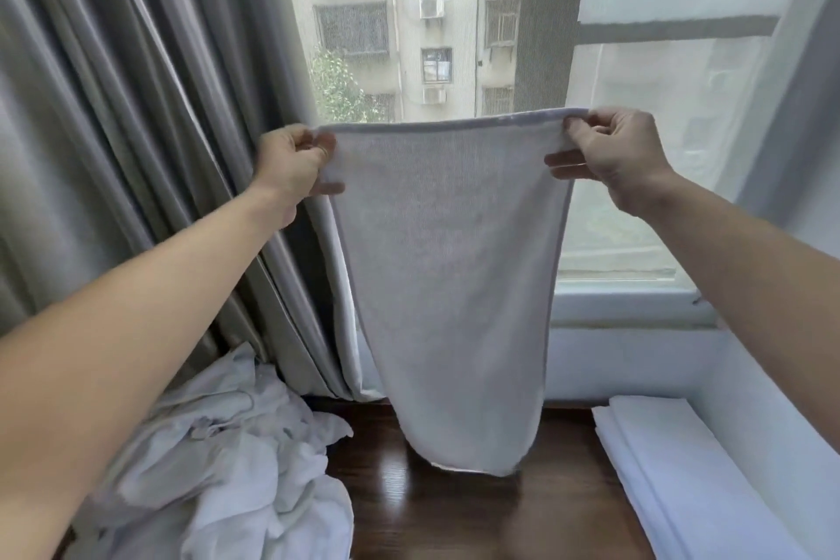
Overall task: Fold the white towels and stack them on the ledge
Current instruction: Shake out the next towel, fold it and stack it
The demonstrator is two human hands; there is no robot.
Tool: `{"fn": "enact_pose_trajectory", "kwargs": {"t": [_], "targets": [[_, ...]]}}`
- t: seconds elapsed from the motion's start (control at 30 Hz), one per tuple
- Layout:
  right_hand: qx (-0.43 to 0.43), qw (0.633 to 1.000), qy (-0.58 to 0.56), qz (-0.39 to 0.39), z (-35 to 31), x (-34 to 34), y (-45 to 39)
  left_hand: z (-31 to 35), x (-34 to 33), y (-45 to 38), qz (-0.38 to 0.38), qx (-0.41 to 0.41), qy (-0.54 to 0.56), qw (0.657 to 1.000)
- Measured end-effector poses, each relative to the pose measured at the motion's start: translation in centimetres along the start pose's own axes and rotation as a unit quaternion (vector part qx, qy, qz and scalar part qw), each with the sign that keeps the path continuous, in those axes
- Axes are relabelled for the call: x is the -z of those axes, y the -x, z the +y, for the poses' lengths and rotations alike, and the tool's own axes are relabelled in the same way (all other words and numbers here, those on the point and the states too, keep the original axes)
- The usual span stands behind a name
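A white towel hangs lengthwise in front of the window, its lower end just above the dark wooden ledge. My left hand pinches its top left corner and my right hand pinches its top right corner, both raised at about the same height. A crumpled heap of white towels lies on the ledge at the lower left. Folded white towels lie stacked at the lower right, against the wall.
Grey curtains hang at the left, down to the ledge. The window and its white sill stand behind the towel. A white wall borders the ledge on the right.
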State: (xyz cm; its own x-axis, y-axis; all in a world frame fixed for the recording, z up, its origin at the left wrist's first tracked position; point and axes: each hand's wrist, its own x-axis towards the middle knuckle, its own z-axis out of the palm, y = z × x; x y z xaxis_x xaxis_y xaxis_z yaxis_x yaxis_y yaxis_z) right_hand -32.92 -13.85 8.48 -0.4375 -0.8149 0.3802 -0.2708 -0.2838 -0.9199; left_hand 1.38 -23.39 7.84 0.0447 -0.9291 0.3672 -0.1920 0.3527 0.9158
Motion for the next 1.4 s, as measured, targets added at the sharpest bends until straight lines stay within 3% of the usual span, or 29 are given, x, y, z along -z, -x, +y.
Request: {"fn": "enact_pose_trajectory", "kwargs": {"t": [0.1, 0.3, 0.77, 0.87, 0.97, 1.2, 1.3, 1.4], "targets": [[0.017, 1.0, -0.006, 0.004, -0.4, 0.5, 0.2, 1.6, 0.4, 0.8, -0.002, 0.005, 0.032, 0.999], [0.009, 1.0, 0.023, -0.015, -0.2, 1.9, 4.9, 1.4, 2.3, 6.8, -0.033, -0.011, -0.003, 0.999], [-0.099, 0.987, 0.11, -0.065, 2.7, 4.7, 24.8, -6.5, 9.4, 23.8, -0.169, 0.062, -0.004, 0.984], [-0.145, 0.978, 0.126, -0.087, 5.4, 4.7, 28.5, -9.8, 10.4, 27.1, -0.214, 0.118, -0.022, 0.969], [-0.203, 0.958, 0.155, -0.131, 9.5, 4.3, 32.1, -14.7, 10.5, 29.9, -0.28, 0.178, -0.106, 0.937], [-0.352, 0.881, 0.238, -0.21, 21.4, 3.4, 37.2, -24.3, 6.9, 34.6, -0.369, 0.25, -0.247, 0.86], [-0.374, 0.869, 0.239, -0.217, 24.4, 2.7, 35.6, -26.7, 5.1, 33.0, -0.379, 0.257, -0.271, 0.846], [-0.353, 0.876, 0.244, -0.22, 27.1, 1.7, 31.5, -29.0, 2.7, 29.2, -0.35, 0.277, -0.254, 0.858]]}}
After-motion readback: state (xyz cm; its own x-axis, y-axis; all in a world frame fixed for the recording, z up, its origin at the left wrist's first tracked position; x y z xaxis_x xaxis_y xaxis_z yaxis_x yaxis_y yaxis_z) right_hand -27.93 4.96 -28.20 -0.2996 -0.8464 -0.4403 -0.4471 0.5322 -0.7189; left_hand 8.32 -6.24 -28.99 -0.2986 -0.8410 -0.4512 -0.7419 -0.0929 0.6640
